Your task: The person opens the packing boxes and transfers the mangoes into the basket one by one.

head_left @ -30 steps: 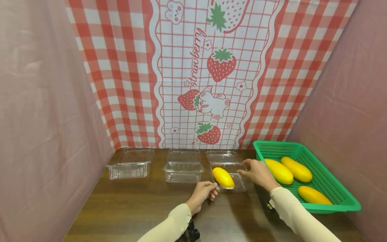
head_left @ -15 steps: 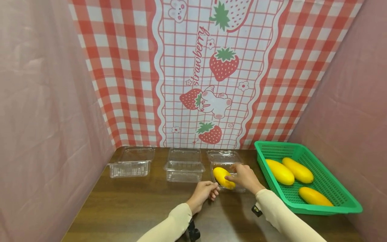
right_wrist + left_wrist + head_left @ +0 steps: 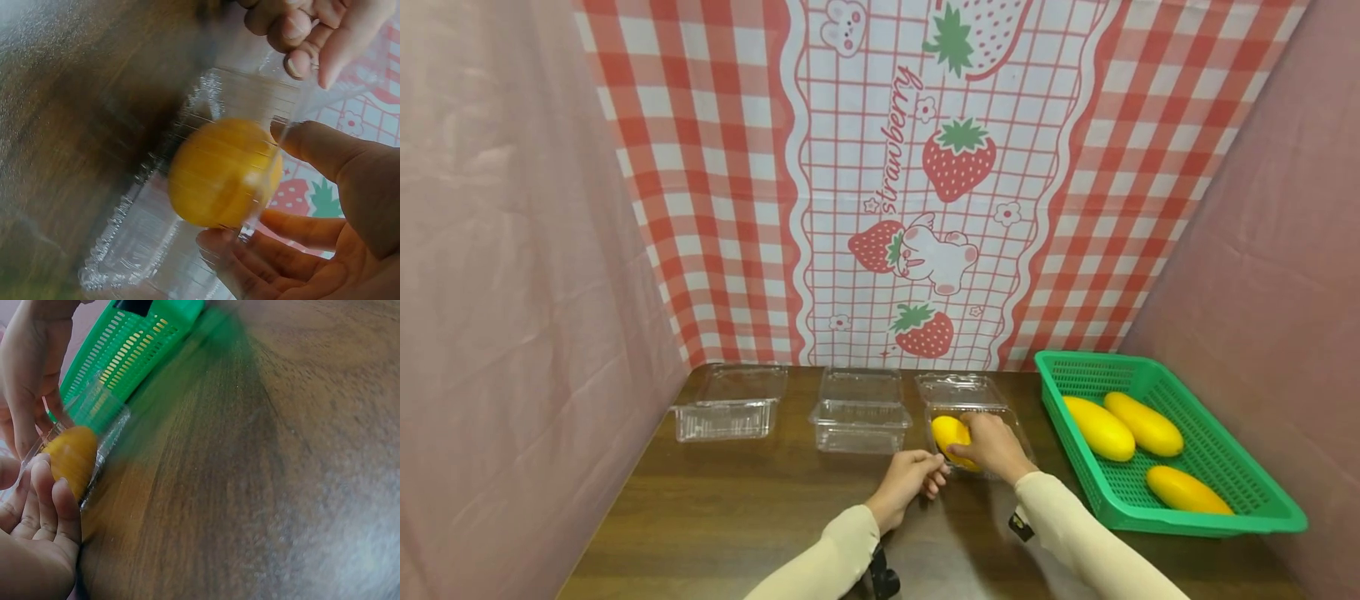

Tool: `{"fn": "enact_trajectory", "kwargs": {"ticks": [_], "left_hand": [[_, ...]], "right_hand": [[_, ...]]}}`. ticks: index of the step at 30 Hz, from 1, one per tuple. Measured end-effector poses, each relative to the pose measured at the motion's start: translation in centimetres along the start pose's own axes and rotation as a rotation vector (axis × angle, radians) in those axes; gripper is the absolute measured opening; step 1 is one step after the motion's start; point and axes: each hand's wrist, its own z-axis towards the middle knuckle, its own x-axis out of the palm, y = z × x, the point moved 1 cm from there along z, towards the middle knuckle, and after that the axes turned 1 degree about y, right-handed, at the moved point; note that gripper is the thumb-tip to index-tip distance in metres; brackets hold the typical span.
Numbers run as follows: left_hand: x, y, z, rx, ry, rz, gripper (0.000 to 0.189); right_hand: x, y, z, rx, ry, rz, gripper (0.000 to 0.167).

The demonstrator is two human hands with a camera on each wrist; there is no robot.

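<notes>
A yellow mango (image 3: 950,433) lies in the clear plastic clamshell container (image 3: 957,390), the rightmost in the row, whose lid stands open toward the back. My right hand (image 3: 996,446) reaches over the container and grips the mango, thumb on one side and fingers on the other in the right wrist view. At the container's near left corner, my left hand (image 3: 902,487) pinches the rim between thumb and forefinger, its other fingers loosely curled. Through the clear wall the mango (image 3: 222,172) shows rounded end on in the right wrist view.
Two more open clear containers stand to the left, one in the middle (image 3: 860,433) and one at the far left (image 3: 726,419). A green basket (image 3: 1210,433) at the right bears 3 mangoes. A strawberry-print cloth (image 3: 910,167) hangs behind the wooden table (image 3: 737,517).
My right hand has moved left from the container's right edge, over the mango, and now grips it. The left hand has stayed at the near corner.
</notes>
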Motion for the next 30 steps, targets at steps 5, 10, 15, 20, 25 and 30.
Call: {"fn": "enact_trajectory", "kwargs": {"ticks": [5,10,15,20,25,30], "left_hand": [[0.0,0.2,0.0,-0.008,-0.004,-0.005,0.027],[0.0,0.2,0.1,-0.005,-0.001,-0.003,0.026],[0.0,0.0,0.2,0.005,-0.001,0.005,0.029],[0.0,0.0,0.1,0.009,0.001,0.004,0.029],[0.0,0.1,0.2,0.006,-0.001,-0.005,0.03],[-0.1,0.1,0.3,0.0,0.008,-0.004,0.032]], "right_hand": [[0.8,-0.1,0.2,0.05,0.016,-0.007,0.048],[1.2,-0.2,0.3,0.069,0.011,-0.019,0.044],[1.4,-0.1,0.5,0.086,0.008,-0.022,0.044],[1.5,-0.1,0.7,0.111,0.01,-0.021,0.044],[1.5,-0.1,0.8,0.116,0.011,-0.035,0.042],[1.5,-0.3,0.8,0.112,0.014,-0.049,0.04]]}}
